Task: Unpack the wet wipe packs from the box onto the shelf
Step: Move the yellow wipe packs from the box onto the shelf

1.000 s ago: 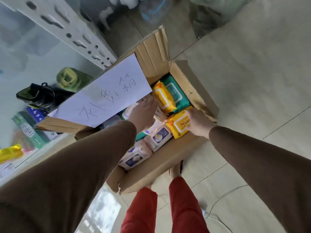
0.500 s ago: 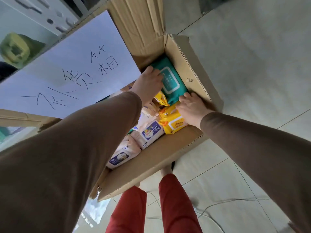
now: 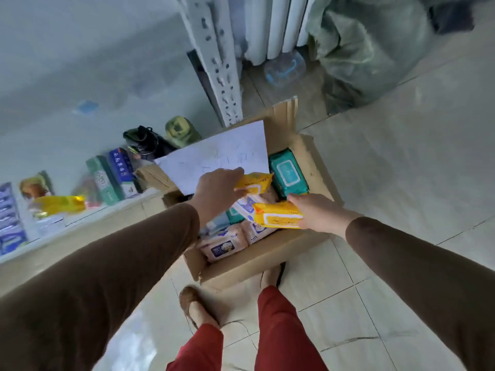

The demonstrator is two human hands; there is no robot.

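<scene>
An open cardboard box (image 3: 257,266) stands on the floor in front of my feet. My left hand (image 3: 214,192) grips a yellow wet wipe pack (image 3: 255,182) above the box. My right hand (image 3: 318,214) grips a second yellow pack (image 3: 277,215) over the box's near right part. A teal pack (image 3: 288,174) lies at the far end of the box, and several pink packs (image 3: 225,243) lie at the near end. The low white shelf (image 3: 80,219) runs along the left.
A white sheet of paper (image 3: 222,159) covers the box's left flap. The shelf holds a yellow pack (image 3: 60,204), green and blue cartons (image 3: 112,178), a black item (image 3: 142,141) and a green jar (image 3: 180,129). A perforated white upright (image 3: 214,62), a plastic bag (image 3: 359,46) and a water jug (image 3: 285,66) stand behind.
Both hands have risen out of the box, each now holding a yellow pack. The view has pulled back and up, so the shelf is visible again.
</scene>
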